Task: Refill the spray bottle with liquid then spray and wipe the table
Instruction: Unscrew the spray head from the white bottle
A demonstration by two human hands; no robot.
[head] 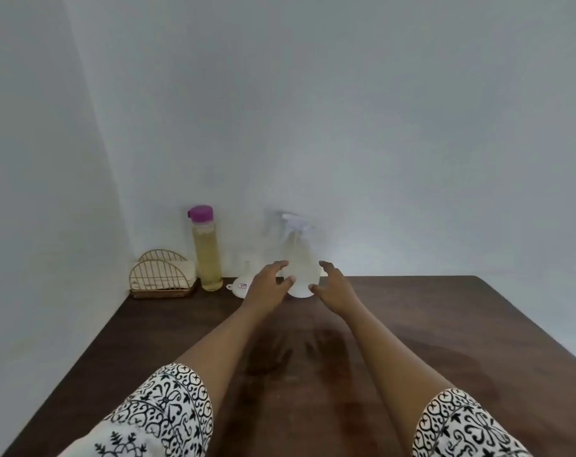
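The translucent white plastic spray bottle [298, 258] stands at the far edge of the dark wooden table [445, 324]. The left hand [268, 286] and right hand [332, 285], both unclenched, flank it, grasping nothing. Refilling seems not begun; next the bottle needs a firm grip and its head unscrewed.

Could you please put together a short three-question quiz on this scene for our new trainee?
1. True or false: the tall bottle with yellowish liquid has its purple cap on.
2. What lies on the table between the tall bottle and the spray bottle?
A. a sponge
B. a white funnel
C. a cup
3. Which hands are open on either side of the spray bottle?

Key:
1. True.
2. B, the white funnel.
3. Both: the left hand and the right hand, spread beside it; whether they touch it cannot be told.
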